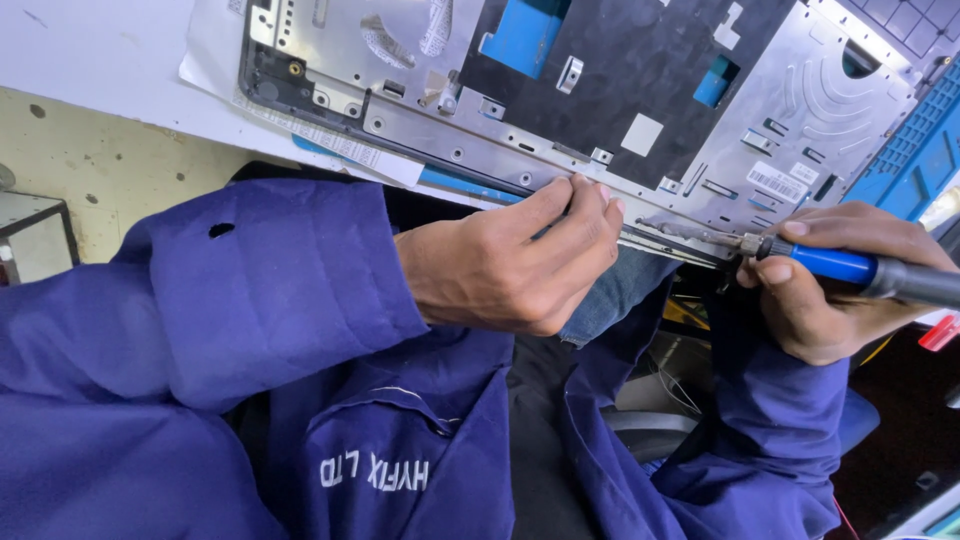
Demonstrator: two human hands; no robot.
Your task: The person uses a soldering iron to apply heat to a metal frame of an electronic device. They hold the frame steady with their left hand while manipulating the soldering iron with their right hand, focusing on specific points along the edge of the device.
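An opened laptop base [560, 90] with a silver metal frame and black inner sheet lies across the top of the view. My left hand [510, 265] pinches the frame's near edge, fingers closed on it. In my right hand [835, 295] is a blue-and-black handled soldering iron [860, 270]. Its metal tip points left and touches the frame's near edge just right of my left fingers. Both arms wear dark blue sleeves.
A blue ridged mat [915, 160] lies under the laptop at the right. A white table surface [90, 50] sits at top left, with a cream wall or floor [110, 170] below it. My blue work jacket [370, 450] fills the lower view.
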